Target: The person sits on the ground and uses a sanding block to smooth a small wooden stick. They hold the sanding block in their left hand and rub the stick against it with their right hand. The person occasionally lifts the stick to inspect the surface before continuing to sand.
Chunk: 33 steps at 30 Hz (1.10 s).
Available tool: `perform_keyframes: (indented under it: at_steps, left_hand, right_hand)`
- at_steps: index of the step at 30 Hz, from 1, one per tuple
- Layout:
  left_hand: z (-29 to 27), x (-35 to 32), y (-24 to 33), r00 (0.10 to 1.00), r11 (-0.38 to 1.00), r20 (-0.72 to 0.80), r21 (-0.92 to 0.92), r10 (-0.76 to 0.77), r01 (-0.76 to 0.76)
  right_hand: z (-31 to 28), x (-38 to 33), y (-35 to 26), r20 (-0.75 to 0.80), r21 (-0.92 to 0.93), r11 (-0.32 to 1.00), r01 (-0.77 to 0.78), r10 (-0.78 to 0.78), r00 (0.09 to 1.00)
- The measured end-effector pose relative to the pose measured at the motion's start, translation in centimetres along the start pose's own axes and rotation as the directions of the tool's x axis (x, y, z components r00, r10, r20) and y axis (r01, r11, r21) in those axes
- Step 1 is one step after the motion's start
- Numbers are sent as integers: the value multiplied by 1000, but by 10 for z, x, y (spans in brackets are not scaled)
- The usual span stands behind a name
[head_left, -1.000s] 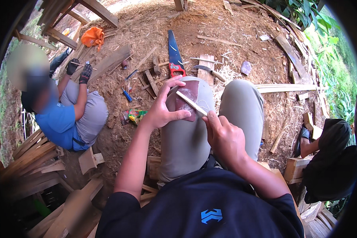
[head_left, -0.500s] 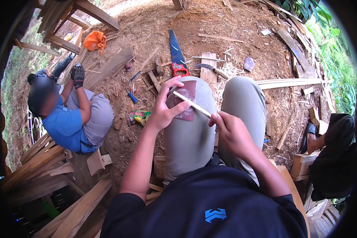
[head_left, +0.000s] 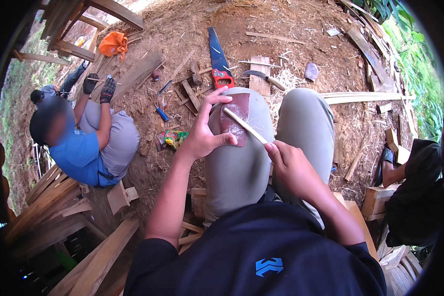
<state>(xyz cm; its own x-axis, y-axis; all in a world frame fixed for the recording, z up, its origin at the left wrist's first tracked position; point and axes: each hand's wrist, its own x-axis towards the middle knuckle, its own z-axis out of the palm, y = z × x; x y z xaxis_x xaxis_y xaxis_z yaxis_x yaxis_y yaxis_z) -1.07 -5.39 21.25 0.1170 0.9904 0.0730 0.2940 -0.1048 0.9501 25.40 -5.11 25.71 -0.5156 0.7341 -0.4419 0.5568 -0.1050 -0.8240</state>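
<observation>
A sheet of reddish-brown sandpaper, dusted with pale powder, lies over my left knee. My left hand holds its left side, thumb and fingers spread along the edge. My right hand is closed round the near end of a thin pale wooden stick. The stick slants across the sandpaper, its far tip pointing up and left. Beyond the knee, a handsaw with a red handle lies on the ground. A curved knife rests on a short board to its right.
At left a person in a blue shirt sits, gloved hands on a thin stick. An orange bag, a blue-handled tool and a bright packet lie on the ground. Planks are piled at lower left; another person's foot shows at right.
My left thumb has come off the stick and now rests by the sandpaper's lower edge. The stick has shifted a little to the right. The co-worker's hands have moved apart.
</observation>
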Motion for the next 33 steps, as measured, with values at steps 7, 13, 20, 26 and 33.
perform_keyframes:
  at_steps: [7, 13, 20, 26, 33]
  left_hand:
    - [1, 4, 2, 997, 997, 8, 26, -70, 70]
    - [1, 4, 3, 999, 995, 17, 87, -50, 48]
    - [-4, 6, 0, 996, 995, 14, 31, -92, 92]
    - [-6, 4, 13, 993, 989, 35, 104, -109, 104]
    - [-6, 0, 3, 993, 991, 29, 79, -114, 111]
  right_hand:
    - [4, 20, -16, -93, -106, 992, 67, -77, 993]
    - [0, 3, -5, -56, -113, 994, -14, 8, 998]
    - [6, 27, -21, -74, -169, 984, 48, -61, 995]
    - [3, 7, -19, -73, -218, 976, 0, -16, 997]
    - [16, 5, -19, -153, -416, 908, 44, -117, 981]
